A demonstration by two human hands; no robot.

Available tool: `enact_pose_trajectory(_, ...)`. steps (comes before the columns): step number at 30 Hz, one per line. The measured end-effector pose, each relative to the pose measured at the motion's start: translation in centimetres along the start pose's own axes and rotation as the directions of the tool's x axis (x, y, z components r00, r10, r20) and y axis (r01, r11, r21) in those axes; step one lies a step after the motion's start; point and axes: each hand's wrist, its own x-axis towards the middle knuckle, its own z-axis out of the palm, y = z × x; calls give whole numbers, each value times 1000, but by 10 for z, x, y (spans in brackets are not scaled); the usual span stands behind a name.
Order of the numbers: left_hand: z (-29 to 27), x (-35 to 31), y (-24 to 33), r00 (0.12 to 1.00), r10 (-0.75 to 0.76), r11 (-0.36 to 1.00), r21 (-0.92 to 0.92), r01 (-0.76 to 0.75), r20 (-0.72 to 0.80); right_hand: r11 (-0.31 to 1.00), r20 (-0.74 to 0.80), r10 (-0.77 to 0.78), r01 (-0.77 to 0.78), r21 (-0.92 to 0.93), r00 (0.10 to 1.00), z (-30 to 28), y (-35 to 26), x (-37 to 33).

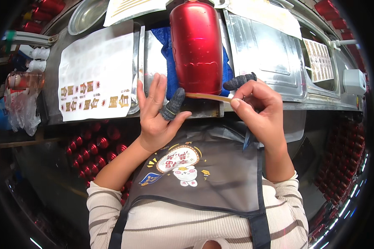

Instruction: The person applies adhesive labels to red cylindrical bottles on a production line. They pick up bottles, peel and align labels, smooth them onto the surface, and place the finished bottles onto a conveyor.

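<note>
A glossy red bottle [197, 50] lies on a blue cloth [169, 62], its near end toward me. Between the thumb and fingers of my right hand [259, 108] is the right end of a thin gold strip [212, 97]. The strip runs left along the bottle's near edge. My left hand [156, 118] has its fingers spread, and its index finger, in a dark grey finger cover [173, 104], reaches the strip's left end at the bottle. Another grey cover [239, 81] is on my right index finger, close to the bottle's right side.
A white sheet of gold decals [97, 62] lies on a tray at left. Metal trays [266, 58] stand at right, beside a basin with another decal sheet [318, 60]. A metal bowl [86, 16] sits at back left. Many red bottles [97, 149] stand below the bench.
</note>
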Motion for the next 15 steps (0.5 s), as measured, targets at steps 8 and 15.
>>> enact_pose_trajectory(8,-5,9,2,997,65,995,74,-68,50,980,11,139,-139,139,990,-2,9,4)
enact_pose_trajectory(15,-7,26,6,981,158,975,143,-173,110,985,-45,-172,173,19,984,-2,34,13)
